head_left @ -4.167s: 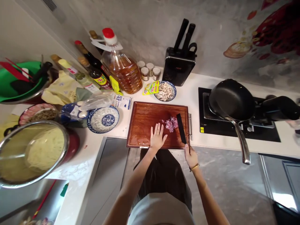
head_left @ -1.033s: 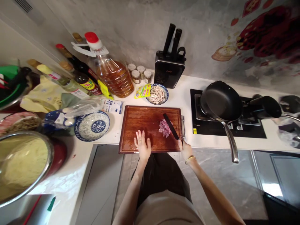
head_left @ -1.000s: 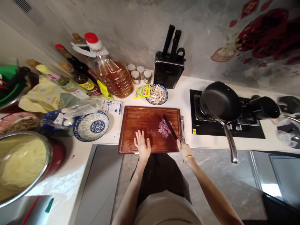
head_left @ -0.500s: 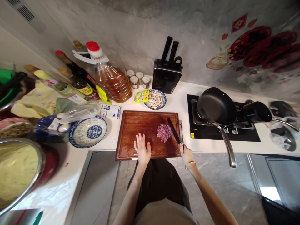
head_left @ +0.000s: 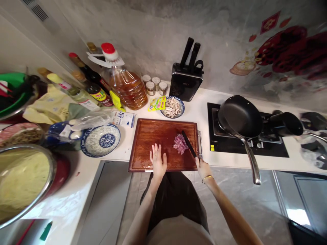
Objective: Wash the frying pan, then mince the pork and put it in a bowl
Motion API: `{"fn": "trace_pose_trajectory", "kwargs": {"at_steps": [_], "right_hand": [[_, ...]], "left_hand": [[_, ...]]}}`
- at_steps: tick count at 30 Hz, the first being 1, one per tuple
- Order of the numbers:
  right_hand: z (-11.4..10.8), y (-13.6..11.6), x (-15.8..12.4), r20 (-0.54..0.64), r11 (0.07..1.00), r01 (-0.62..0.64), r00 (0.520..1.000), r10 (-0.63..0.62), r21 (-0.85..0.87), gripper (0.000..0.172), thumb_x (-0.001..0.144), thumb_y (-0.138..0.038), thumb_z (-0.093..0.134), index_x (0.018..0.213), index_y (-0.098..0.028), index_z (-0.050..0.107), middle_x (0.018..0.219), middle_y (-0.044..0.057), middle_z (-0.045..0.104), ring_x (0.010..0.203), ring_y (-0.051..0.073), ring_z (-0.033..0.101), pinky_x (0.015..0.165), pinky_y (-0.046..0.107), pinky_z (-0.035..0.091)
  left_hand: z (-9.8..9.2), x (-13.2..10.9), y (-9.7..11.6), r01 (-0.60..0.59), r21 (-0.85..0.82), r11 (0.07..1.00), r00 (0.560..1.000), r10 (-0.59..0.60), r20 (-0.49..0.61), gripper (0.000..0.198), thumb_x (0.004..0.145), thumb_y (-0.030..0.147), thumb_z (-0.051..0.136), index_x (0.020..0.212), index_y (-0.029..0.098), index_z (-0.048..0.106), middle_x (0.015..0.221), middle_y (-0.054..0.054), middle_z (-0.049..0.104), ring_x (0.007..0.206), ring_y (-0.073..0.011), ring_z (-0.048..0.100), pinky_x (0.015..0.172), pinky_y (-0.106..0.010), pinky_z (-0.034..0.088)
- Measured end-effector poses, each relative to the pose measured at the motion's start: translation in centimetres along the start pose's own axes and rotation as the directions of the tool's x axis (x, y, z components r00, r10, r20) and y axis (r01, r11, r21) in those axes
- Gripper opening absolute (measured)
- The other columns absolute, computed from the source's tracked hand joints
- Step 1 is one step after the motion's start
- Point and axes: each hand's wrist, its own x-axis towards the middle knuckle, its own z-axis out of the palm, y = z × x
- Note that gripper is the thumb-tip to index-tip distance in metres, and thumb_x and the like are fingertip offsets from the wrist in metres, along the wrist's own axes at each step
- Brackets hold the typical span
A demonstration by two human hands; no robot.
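A reddish-brown wooden cutting board (head_left: 148,136) lies at the counter's front edge. On its right half sits a small heap of chopped purplish-pink food, which looks like minced meat (head_left: 180,144). My right hand (head_left: 203,167) is closed round the handle of a black-bladed knife (head_left: 188,143); the blade slants up and left along the heap's right side. Over the board's front edge, left of the heap, my left hand (head_left: 158,161) is open with fingers spread, holding nothing. Whether its palm touches the wood I cannot tell.
Behind the board stand a bowl of sliced mushrooms (head_left: 173,108), a knife block (head_left: 186,83) and an oil jug (head_left: 130,88). A patterned bowl (head_left: 88,144) and a large pot (head_left: 61,166) are at left. A frying pan (head_left: 241,117) rests on the stove, its handle jutting past the counter edge.
The camera view has shifted slightly, so the surroundings appear further right. The knife lies closer against the heap's right side. My left hand stays open in about the same place.
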Motion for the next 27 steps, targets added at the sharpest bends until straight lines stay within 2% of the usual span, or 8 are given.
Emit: {"fn": "trace_pose_trajectory", "kwargs": {"at_steps": [8, 14, 21, 24, 27], "right_hand": [[0.5, -0.7, -0.3, 0.055, 0.999, 0.017, 0.998, -0.019, 0.039, 0.046, 0.098, -0.04, 0.022, 0.102, -0.016, 0.061, 0.089, 0.011, 0.072, 0.082, 0.02, 0.069, 0.07, 0.025, 0.046], [0.6, -0.8, -0.4, 0.081, 0.999, 0.015, 0.997, -0.017, 0.035, 0.044, 0.097, -0.043, 0.026, 0.105, -0.016, 0.06, 0.083, 0.011, 0.072, 0.076, 0.021, 0.069, 0.066, 0.027, 0.045], [1.4, -0.4, -1.2, 0.075, 0.998, 0.023, 0.997, -0.027, 0.055, 0.045, 0.097, -0.042, 0.025, 0.101, -0.015, 0.061, 0.083, 0.011, 0.072, 0.075, 0.021, 0.069, 0.064, 0.026, 0.045], [1.1, 0.0, -1.9, 0.054, 0.996, 0.048, 0.997, -0.052, 0.072, 0.046, 0.096, -0.043, 0.025, 0.096, -0.016, 0.061, 0.082, 0.011, 0.072, 0.074, 0.022, 0.069, 0.065, 0.027, 0.045], [0.3, 0.7, -2.6, 0.001, 0.992, 0.074, 0.997, -0.074, 0.102, 0.054, 0.097, -0.044, 0.013, 0.1, -0.016, 0.059, 0.082, 0.011, 0.071, 0.074, 0.021, 0.068, 0.066, 0.026, 0.045]], "left_hand": [[0.2, 0.0, 0.1, -0.034, -0.001, 0.999, 0.999, 0.034, 0.007, 0.05, 0.093, 0.023, 0.036, 0.143, 0.02, 0.028, 0.151, -0.012, 0.025, 0.143, -0.0222, 0.012, 0.114, -0.048, 0.013], [0.1, 0.0, 0.2, -0.037, 0.002, 0.999, 0.999, 0.037, 0.01, 0.05, 0.093, 0.024, 0.035, 0.143, 0.02, 0.028, 0.151, -0.012, 0.025, 0.143, -0.0221, 0.011, 0.114, -0.048, 0.014], [0.0, -0.1, 0.5, -0.033, 0.008, 0.999, 0.999, 0.033, 0.022, 0.05, 0.093, 0.024, 0.034, 0.142, 0.019, 0.029, 0.151, -0.012, 0.025, 0.143, -0.0219, 0.012, 0.114, -0.049, 0.014], [0.1, -0.1, 0.4, -0.037, 0.013, 0.999, 0.999, 0.036, 0.032, 0.05, 0.093, 0.024, 0.034, 0.143, 0.018, 0.028, 0.151, -0.013, 0.025, 0.143, -0.0218, 0.012, 0.114, -0.048, 0.015], [0.3, -0.2, 0.2, -0.041, 0.0, 0.999, 0.998, 0.041, 0.038, 0.05, 0.093, 0.024, 0.035, 0.143, 0.019, 0.029, 0.151, -0.012, 0.025, 0.143, -0.0219, 0.013, 0.114, -0.048, 0.015]]}}
